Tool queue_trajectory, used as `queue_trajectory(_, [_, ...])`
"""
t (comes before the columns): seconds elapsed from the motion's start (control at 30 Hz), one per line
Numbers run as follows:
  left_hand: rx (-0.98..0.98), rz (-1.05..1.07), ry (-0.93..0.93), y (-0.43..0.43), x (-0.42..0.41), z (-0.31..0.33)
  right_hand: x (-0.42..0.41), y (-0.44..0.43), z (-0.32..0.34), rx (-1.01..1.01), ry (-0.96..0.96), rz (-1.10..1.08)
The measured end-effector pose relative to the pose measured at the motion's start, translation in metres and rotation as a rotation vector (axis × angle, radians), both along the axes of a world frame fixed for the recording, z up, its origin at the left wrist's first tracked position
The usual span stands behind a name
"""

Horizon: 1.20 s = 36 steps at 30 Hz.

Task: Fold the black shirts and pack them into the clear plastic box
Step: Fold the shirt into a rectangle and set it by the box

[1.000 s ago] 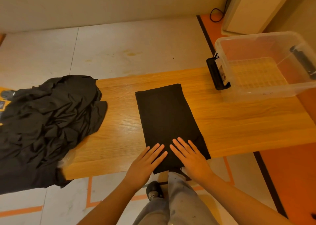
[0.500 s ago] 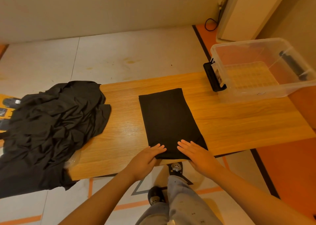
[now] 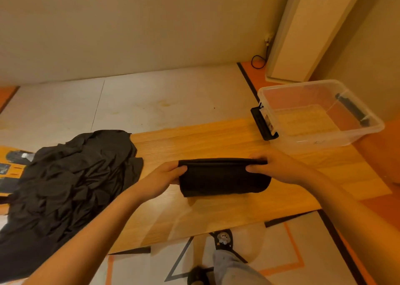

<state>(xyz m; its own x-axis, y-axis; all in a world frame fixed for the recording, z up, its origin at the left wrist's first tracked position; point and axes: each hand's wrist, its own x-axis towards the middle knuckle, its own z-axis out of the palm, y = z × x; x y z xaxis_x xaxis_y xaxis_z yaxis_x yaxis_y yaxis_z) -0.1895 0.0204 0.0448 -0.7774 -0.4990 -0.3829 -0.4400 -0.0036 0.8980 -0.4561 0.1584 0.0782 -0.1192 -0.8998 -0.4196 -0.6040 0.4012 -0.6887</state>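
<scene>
A folded black shirt [image 3: 223, 179] lies doubled over in the middle of the wooden table [image 3: 216, 137]. My left hand [image 3: 161, 177] pinches its top left corner and my right hand [image 3: 275, 167] pinches its top right corner, thumbs on the near side. A rumpled pile of black shirts [image 3: 65, 189] covers the table's left end and hangs over its edge. The clear plastic box [image 3: 346, 137] with black latch handles stands at the table's far right corner with nothing in it.
The table's front edge runs close to my legs and a slipper [image 3: 223, 239] on the taped floor. A white cabinet [image 3: 303, 31] and a black cable stand against the wall behind the box. Bare tabletop lies between the shirt and the box.
Both hands have carried the shirt's near end away from me and laid it over the far half, so the long strip is now half as long. The camera view has tilted up.
</scene>
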Motion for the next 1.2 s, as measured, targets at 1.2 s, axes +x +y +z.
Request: queue_trajectory(1.2, [-0.898, 0.008, -0.523, 0.006, -0.041, -0.204, 0.038, -0.105, -0.229, -0.078, 0.708, 0.076])
